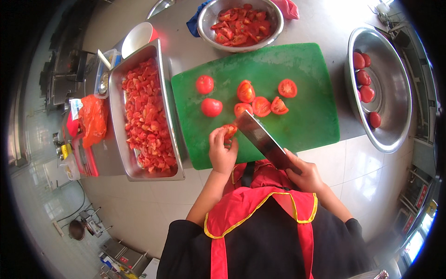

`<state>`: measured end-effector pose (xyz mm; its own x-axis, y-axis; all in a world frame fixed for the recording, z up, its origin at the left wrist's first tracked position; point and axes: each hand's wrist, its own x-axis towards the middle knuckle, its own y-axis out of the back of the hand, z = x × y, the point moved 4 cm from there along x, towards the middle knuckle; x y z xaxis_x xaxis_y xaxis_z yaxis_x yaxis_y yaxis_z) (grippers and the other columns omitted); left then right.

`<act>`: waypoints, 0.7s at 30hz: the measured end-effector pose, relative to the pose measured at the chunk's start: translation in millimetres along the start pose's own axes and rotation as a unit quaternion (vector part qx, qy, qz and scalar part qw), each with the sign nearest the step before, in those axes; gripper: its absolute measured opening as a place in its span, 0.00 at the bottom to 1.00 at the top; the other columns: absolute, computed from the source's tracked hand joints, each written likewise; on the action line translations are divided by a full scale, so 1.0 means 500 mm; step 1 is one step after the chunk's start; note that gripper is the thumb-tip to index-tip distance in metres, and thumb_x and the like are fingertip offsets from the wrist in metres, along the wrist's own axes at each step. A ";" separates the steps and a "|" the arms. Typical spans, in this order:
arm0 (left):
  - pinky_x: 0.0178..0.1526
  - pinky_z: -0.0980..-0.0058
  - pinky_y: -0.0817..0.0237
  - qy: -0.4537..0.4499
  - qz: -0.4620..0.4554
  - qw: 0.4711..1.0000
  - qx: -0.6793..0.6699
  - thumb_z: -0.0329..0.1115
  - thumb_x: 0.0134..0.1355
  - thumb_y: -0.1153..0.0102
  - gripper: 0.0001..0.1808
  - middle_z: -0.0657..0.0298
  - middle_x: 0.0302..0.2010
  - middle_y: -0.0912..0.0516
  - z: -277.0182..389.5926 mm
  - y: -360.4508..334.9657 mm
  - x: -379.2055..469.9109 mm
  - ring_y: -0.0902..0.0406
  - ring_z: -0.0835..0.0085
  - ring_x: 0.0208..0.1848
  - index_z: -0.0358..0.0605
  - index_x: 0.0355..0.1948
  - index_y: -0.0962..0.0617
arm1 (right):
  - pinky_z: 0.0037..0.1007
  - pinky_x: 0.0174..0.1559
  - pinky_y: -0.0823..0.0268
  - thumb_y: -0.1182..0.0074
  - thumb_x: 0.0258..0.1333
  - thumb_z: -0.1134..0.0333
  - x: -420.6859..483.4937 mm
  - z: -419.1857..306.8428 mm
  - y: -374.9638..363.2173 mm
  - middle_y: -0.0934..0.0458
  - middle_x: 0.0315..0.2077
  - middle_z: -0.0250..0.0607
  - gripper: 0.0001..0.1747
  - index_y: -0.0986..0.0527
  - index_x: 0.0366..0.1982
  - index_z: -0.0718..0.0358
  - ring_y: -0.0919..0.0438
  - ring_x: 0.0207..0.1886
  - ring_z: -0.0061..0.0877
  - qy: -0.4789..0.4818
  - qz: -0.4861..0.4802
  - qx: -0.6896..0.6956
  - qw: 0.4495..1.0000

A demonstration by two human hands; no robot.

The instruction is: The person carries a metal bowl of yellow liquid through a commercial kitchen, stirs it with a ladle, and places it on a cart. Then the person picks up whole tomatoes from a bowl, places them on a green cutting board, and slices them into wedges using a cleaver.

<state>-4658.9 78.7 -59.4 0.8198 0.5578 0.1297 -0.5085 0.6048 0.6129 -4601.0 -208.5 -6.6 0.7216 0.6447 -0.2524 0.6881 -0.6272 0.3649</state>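
My left hand (224,150) pinches a cut tomato piece (229,131) over the near edge of a green cutting board (306,122). In my right hand (304,174) is a cleaver (263,139), its broad blade slanting up and left so that the tip overlaps a tomato half (243,108). Several cut pieces lie just beyond the blade, among them a tomato wedge (279,105) and a tomato half with its cut face up (287,88). Toward the board's left side sit two rounded tomatoes, one farther back (205,84) and one nearer (211,107); their undersides are hidden.
Left of the board stands a deep steel pan (170,136) of chopped tomato. Behind the board, a steel bowl (205,24) holds tomato pieces. A large steel basin (393,90) with several tomatoes is at right. Farther left are a white bowl (136,39) and an orange plastic bag (93,118).
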 end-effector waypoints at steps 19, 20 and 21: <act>0.40 0.74 0.19 0.089 -0.063 0.967 -0.232 0.21 0.68 0.40 0.05 0.61 0.53 0.23 -0.092 0.002 0.026 0.15 0.72 0.42 0.36 0.43 0.22 | 0.20 0.32 0.27 0.45 0.63 0.76 0.122 0.039 -0.086 0.18 0.36 0.30 0.41 0.38 0.76 0.48 0.23 0.30 0.13 -0.131 -0.085 0.223 0.962; 0.40 0.74 0.19 0.099 -0.054 0.963 -0.245 0.21 0.68 0.40 0.05 0.61 0.53 0.23 -0.096 0.000 0.021 0.15 0.72 0.42 0.37 0.44 0.22 | 0.20 0.32 0.29 0.44 0.63 0.77 0.132 0.037 -0.097 0.20 0.34 0.28 0.41 0.38 0.76 0.49 0.24 0.29 0.13 -0.105 -0.080 0.245 0.961; 0.40 0.74 0.20 0.115 -0.047 0.956 -0.268 0.22 0.69 0.40 0.06 0.61 0.53 0.24 -0.101 -0.002 0.014 0.15 0.72 0.41 0.37 0.45 0.23 | 0.20 0.31 0.30 0.44 0.63 0.78 0.139 0.040 -0.111 0.21 0.33 0.27 0.41 0.38 0.76 0.50 0.26 0.28 0.12 -0.109 -0.078 0.261 0.956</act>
<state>-4665.8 110.8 -98.6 0.8201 0.5599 -0.1182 -0.5481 0.8279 0.1190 -4587.3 -137.7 -62.1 0.5664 0.6774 -0.4694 0.6921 -0.7002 -0.1753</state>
